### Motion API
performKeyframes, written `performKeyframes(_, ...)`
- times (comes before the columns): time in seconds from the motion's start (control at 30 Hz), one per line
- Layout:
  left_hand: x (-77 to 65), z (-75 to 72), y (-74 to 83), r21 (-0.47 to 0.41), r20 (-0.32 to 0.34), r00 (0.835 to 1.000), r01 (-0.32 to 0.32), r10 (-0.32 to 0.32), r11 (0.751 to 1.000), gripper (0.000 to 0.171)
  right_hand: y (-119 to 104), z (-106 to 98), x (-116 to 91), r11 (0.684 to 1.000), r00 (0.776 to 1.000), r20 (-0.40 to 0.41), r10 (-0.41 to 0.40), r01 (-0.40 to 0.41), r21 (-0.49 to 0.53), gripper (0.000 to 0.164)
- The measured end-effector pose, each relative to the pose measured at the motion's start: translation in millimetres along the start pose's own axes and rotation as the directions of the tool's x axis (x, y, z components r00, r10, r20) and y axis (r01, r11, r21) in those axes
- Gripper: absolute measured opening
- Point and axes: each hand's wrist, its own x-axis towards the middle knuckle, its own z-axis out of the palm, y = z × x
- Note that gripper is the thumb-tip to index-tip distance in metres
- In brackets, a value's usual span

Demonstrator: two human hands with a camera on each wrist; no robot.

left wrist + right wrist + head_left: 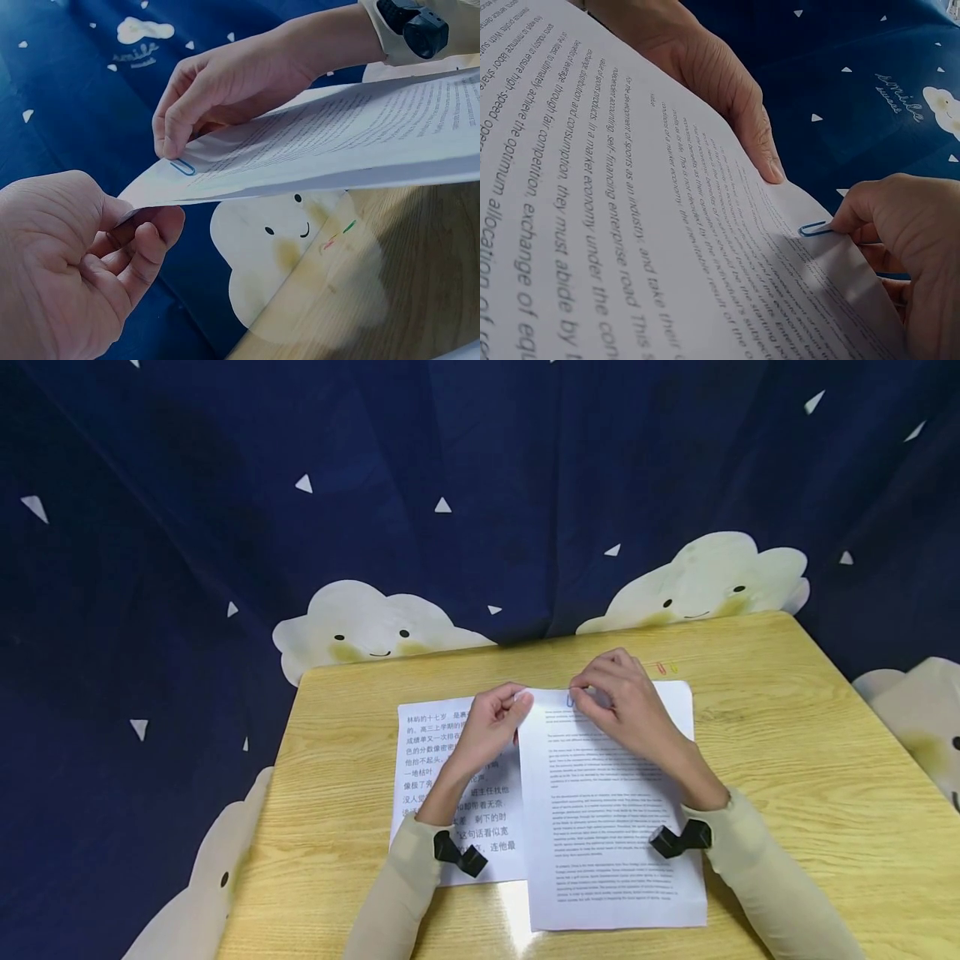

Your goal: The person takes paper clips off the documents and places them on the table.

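Observation:
Sheets of paper with small English print [611,827] are raised a little off the table at their top edge. My left hand [491,727] pinches their top left corner, thumb on the printed side. A blue paper clip [182,166] straddles the top edge, its loop lying over the print side. My right hand [630,706] pinches the clip's outer end at that edge, as the right wrist view shows with the clip [815,229] beside the fingertips. Exactly how many sheets the clip spans cannot be told.
Under my left forearm lies another sheet with large Chinese print [435,793]. A red paper clip [661,668] and a yellow-green one [673,667] lie behind the papers on the wooden table [330,827]. A dark blue curtain [450,568] with clouds hangs behind.

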Motion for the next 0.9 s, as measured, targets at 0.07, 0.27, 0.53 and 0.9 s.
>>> performKeyframes(0.07, -0.1, -0.2, 0.4, -0.004, 0.001, 1.000, -0.001, 0.001, 1.000, 0.023, -0.3, 0.2, 0.2, 1.000, 1.000, -0.005, -0.003, 0.003, 0.000, 0.008)
performKeyframes(0.27, -0.5, 0.2, 1.2, -0.012, 0.006, 1.000, -0.013, 0.013, 1.000, 0.023, -0.5, 0.4, 0.4, 1.000, 0.999, -0.035, -0.016, 0.016, 0.004, 0.011)
performKeyframes(0.53, -1.1, 0.7, 1.7, -0.012, 0.002, 1.000, -0.002, 0.003, 1.000, 0.023, -1.5, 0.2, 1.4, 1.000, 0.998, -0.055, -0.017, 0.017, 0.000, 0.011)
performKeyframes(0.9, -1.3, 1.4, 3.7, -0.009, -0.006, 1.000, 0.014, -0.014, 1.000, 0.023, -2.1, 0.9, 0.8, 0.999, 0.996, -0.091, -0.001, 0.004, 0.033, 0.006)
